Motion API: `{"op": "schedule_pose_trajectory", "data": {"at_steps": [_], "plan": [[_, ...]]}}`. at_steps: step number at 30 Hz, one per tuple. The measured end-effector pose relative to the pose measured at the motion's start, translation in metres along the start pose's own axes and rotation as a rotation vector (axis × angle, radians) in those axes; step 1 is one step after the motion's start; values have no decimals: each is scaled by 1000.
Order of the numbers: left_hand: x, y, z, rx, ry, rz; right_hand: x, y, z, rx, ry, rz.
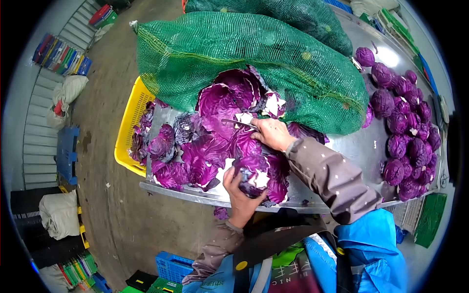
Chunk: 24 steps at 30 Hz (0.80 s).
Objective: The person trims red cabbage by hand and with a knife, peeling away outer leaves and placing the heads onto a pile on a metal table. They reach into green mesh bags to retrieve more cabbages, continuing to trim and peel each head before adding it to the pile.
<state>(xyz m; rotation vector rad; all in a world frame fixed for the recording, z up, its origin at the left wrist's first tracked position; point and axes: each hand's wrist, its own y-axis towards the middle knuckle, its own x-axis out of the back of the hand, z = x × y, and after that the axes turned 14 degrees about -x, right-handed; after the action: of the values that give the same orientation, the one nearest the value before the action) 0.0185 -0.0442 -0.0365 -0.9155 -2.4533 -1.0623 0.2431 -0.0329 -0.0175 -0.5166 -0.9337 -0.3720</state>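
Note:
My left hand is wrapped round a purple cabbage with a pale cut stem, at the table's front edge. Above it and slightly right, my right hand grips a knife, its dark curved blade pointing left over the leaves. Loose purple cabbage leaves lie heaped around both hands and to their left. Just behind the pile rests a full green mesh sack.
A yellow basket with leaf scraps stands at the table's left end. Many whole purple cabbages cover the right side of the metal table. Another green sack lies behind. A blue crate is on the floor.

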Motion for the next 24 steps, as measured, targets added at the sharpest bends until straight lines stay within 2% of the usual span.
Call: {"op": "schedule_pose_trajectory", "data": {"at_steps": [3,6,8,10,15,17,18,21,22,24], "plan": [[2,8,0,30,-26,-23,20,-44,15,143,167,-237],[0,12,-1,104,-8,-44,26,-98,18,116,313,-90],[-3,14,-2,97,-6,-51,5,-119,15,71,314,-151],[-4,15,-4,85,10,-63,-1,-127,22,-28,356,-142],[-9,28,-12,110,65,-16,-14,-118,14,-104,379,-241],[-9,28,-13,106,81,-13,-27,-109,-3,-97,560,-394],[-8,22,-8,107,55,-43,-29,-102,-10,-192,592,-400],[4,12,10,153,-61,-47,-23,-103,-13,-127,524,-273],[8,11,13,236,-139,-47,-20,-102,-5,-148,615,-173],[12,11,13,238,-122,-45,-19,-102,9,-271,726,17]]}}
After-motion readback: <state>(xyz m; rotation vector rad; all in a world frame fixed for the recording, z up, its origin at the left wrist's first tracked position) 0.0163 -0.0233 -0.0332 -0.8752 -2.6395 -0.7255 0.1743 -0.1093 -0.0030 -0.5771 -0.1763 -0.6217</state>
